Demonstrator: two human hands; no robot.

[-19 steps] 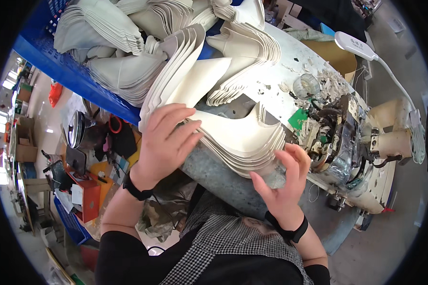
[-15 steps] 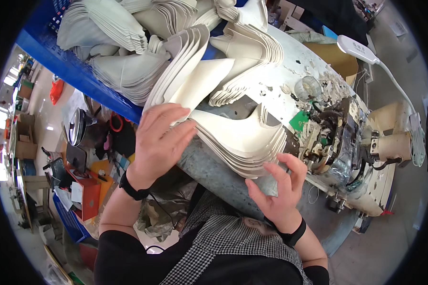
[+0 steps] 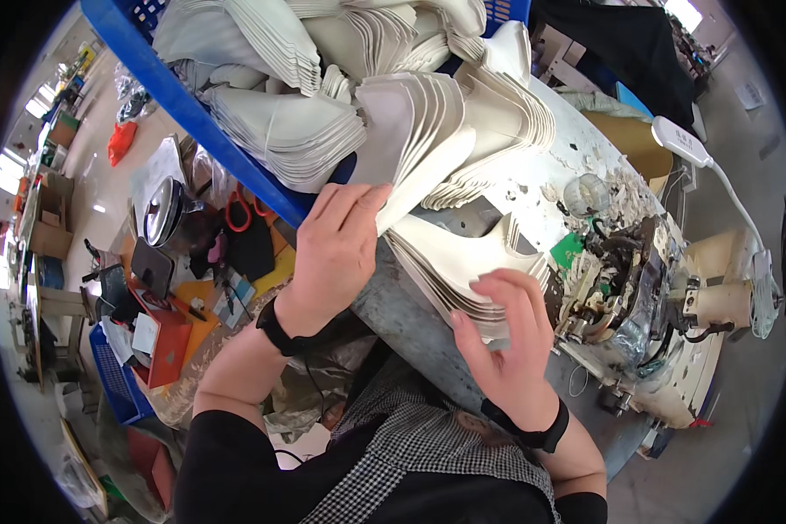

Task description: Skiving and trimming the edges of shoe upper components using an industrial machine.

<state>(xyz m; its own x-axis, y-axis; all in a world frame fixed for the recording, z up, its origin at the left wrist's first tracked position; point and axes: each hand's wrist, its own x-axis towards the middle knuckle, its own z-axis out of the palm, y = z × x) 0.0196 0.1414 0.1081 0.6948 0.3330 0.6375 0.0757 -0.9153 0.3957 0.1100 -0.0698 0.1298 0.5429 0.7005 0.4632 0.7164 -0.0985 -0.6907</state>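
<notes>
My left hand (image 3: 334,258) is at the near end of a fanned stack of white, leather-like curved pieces (image 3: 415,109). Its fingers are pressed together on the lower edge of the front piece (image 3: 437,170), which curls up toward me; the thumb is mostly hidden. Just to the right, a second stack of cream curved pieces (image 3: 454,253) lies on the table. My right hand (image 3: 508,336) hovers over that stack's near right end, thumb and fingers apart, with nothing in it. Another layered stack (image 3: 506,127) lies behind, by the bin.
A blue plastic bin (image 3: 192,113) full of similar stacks stands at the far left. To the right is a machine (image 3: 620,288) with scraps (image 3: 624,170) around it, plus a white lamp (image 3: 681,141) on a bent neck. Scissors (image 3: 237,210) and a metal pot (image 3: 170,214) sit at left.
The view has shifted, so the bin and stacks appear farther right. My left fingers have closed together on the front piece, which now curls more. My right hand stays open beside the near stack.
</notes>
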